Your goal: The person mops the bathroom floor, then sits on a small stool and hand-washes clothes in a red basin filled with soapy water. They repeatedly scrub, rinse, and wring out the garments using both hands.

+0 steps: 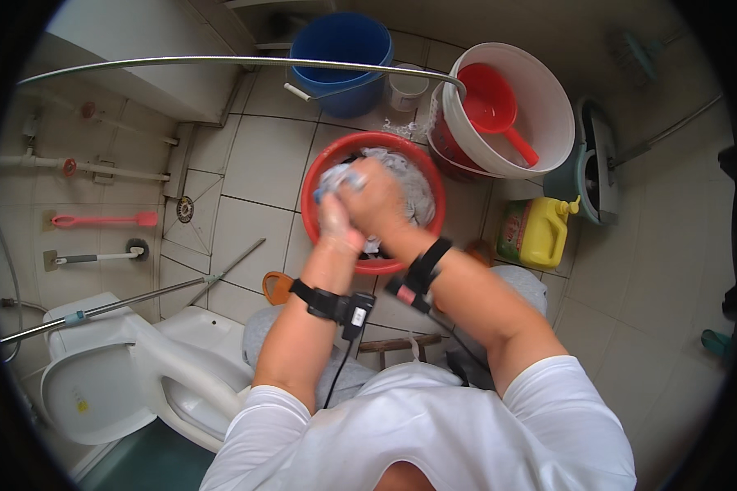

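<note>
My left hand (335,216) and my right hand (373,191) are close together over a red plastic basin (439,215), both gripping a bunched light cloth with blue parts (331,179). Motion blurs the hands, so the single fingers are hard to make out. Below them in the basin lies wet light-grey laundry (414,184), with some darker fabric near the basin's wall. Each forearm wears a black strap with a small device and a cable.
Behind the basin stand a blue bucket (350,101), a small white tub (407,92) and a white bucket (556,116) holding a red dipper (488,98). A yellow jug (543,233) is at right, a mop bucket (565,184) beyond. A toilet (107,393) and a metal pole (141,297) are at left.
</note>
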### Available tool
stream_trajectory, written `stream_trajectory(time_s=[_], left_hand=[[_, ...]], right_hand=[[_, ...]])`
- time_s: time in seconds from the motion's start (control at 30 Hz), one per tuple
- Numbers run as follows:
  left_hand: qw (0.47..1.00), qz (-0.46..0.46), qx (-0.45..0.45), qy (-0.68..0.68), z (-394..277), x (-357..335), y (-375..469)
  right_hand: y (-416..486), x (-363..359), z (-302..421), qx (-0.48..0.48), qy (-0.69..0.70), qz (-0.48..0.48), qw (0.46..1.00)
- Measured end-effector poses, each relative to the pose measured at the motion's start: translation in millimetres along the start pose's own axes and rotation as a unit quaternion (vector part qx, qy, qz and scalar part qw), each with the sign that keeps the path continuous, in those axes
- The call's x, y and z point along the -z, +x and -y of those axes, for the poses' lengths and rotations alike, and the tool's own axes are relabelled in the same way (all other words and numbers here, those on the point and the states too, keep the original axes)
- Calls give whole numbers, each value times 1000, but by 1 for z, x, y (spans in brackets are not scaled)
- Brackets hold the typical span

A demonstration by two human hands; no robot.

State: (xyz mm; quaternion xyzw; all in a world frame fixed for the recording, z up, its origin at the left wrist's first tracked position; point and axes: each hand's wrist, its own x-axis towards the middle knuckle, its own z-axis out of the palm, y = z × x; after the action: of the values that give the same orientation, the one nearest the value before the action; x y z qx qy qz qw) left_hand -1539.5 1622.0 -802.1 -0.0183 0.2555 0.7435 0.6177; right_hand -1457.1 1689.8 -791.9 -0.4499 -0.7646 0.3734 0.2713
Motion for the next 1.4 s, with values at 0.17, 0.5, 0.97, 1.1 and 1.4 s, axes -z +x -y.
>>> stream_trajectory(time_s=[0.17, 0.5, 0.97, 1.1, 1.4], left_hand=[[986, -158, -48, 10, 6, 0, 2], [991, -133, -23, 18, 5, 1, 3], [990, -71, -48, 111, 18, 9, -5], [989, -143, 8, 27, 9, -8, -8], [983, -181, 25, 33, 5, -24, -14]], right_hand=[[-14, 13, 37, 61, 4, 0, 998], [-13, 14, 41, 121, 6, -19, 992], [7, 9, 7, 4, -14, 23, 1000], [3, 19, 35, -1, 18, -25, 1000], [-8, 3, 19, 5, 42, -14, 999]])
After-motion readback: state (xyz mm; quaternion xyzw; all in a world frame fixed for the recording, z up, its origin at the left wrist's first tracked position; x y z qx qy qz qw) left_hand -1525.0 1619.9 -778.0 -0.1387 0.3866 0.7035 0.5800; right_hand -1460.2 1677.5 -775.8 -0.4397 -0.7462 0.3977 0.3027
